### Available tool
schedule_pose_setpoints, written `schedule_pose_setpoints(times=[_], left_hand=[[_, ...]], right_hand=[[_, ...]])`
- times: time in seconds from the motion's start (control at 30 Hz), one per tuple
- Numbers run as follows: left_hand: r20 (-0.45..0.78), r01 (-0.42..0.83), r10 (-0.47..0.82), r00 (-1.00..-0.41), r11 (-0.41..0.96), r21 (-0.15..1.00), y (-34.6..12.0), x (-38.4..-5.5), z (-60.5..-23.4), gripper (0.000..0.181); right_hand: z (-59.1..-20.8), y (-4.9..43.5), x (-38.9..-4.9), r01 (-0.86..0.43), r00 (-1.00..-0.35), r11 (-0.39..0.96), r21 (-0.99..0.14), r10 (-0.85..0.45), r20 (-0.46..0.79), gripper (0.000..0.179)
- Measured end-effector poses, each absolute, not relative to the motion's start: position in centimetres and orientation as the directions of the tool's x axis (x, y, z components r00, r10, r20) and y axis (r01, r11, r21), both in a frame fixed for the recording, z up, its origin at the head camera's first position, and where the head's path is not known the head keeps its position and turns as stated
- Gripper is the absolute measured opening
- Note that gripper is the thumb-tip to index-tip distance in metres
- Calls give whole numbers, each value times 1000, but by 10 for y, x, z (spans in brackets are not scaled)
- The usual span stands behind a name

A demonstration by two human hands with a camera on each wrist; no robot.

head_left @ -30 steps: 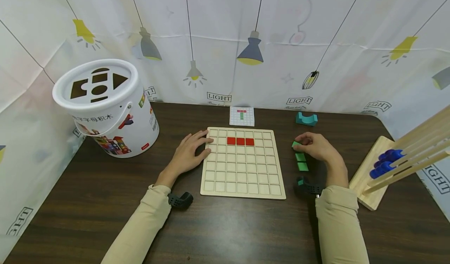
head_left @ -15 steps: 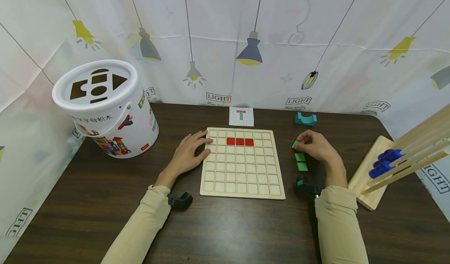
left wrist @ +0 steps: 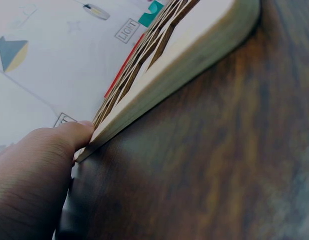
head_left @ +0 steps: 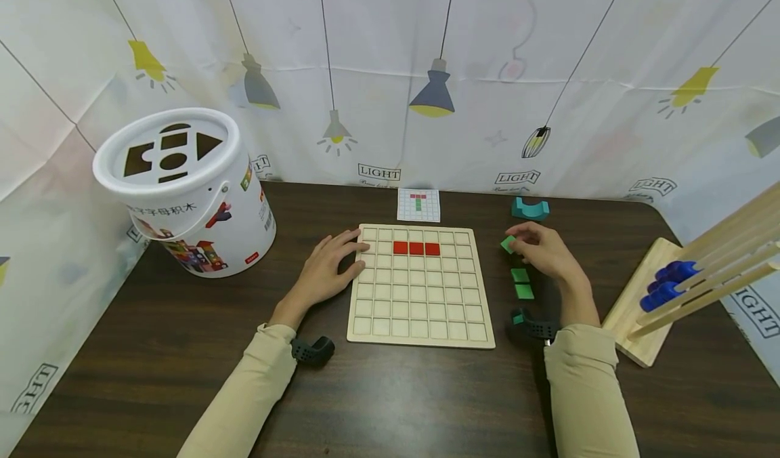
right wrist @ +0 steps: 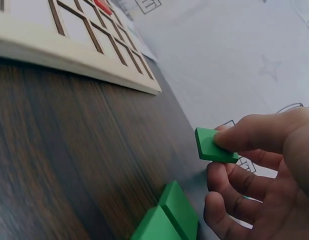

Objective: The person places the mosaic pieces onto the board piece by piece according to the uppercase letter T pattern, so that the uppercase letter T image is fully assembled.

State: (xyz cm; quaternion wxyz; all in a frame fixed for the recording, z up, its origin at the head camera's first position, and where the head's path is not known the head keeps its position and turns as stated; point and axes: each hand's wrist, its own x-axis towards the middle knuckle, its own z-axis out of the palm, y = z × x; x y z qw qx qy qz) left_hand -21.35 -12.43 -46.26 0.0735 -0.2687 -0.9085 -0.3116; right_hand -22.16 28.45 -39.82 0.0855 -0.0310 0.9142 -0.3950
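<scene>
A wooden grid board (head_left: pixel 420 309) lies mid-table, with three red square tiles (head_left: pixel 416 248) side by side in its second row. At the board's left edge rests my left hand (head_left: pixel 326 268), fingers spread and touching the rim; its thumb (left wrist: pixel 77 134) meets the edge in the left wrist view. To the right of the board, my right hand (head_left: pixel 545 249) pinches a green square tile (right wrist: pixel 210 145) between thumb and fingers, raised off the table. Two more green tiles (head_left: pixel 521 284) lie just below that hand, edge to edge.
Behind the board lies a pattern card (head_left: pixel 418 205) showing a red and green T. A teal arched block (head_left: pixel 530 209) sits at back right. On the left stands a white bucket (head_left: pixel 189 194); on the right, a wooden rack with blue beads (head_left: pixel 667 285).
My right hand has lifted the green tile from its spot above the other two and tilted it, shifting slightly left. The left hand stays at the board.
</scene>
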Motion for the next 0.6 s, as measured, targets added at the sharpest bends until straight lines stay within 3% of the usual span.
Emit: schedule_pose_setpoints(times=[0.6], left_hand=[[301,532,440,-846,660,531,-124,-213,-462,38]], right_hand=[[-405,253,-229,-8,-983,634,-773,-146,-109,37]])
